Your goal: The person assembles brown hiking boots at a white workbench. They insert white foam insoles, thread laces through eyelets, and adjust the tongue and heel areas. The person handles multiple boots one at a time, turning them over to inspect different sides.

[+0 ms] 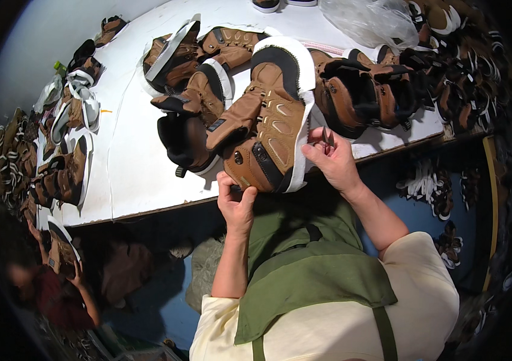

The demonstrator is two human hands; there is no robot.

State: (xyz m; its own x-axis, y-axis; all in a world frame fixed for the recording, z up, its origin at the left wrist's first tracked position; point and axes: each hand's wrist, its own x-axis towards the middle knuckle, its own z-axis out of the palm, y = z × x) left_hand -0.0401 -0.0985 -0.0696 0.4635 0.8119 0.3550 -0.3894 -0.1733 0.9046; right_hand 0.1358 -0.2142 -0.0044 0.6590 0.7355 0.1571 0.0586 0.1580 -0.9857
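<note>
A brown shoe (277, 120) with black panels and a white rim along its sole edge is tilted on its side at the table's front edge. My left hand (236, 201) pinches its heel end between thumb and fingers. Close beside the white rim, my right hand (335, 162) is closed around a small dark pointed tool (327, 137), which looks like thread snips, mostly hidden by the fingers. Just left of the held shoe lies another brown shoe (190, 123) with a black lining.
More brown shoes (174, 57) lie at the back of the white table (129, 150), with several (364, 90) along its right side. Clear plastic (370, 21) sits at the far right. Shoe heaps (460, 60) flank both sides. At lower left, another person (63, 295) holds a shoe.
</note>
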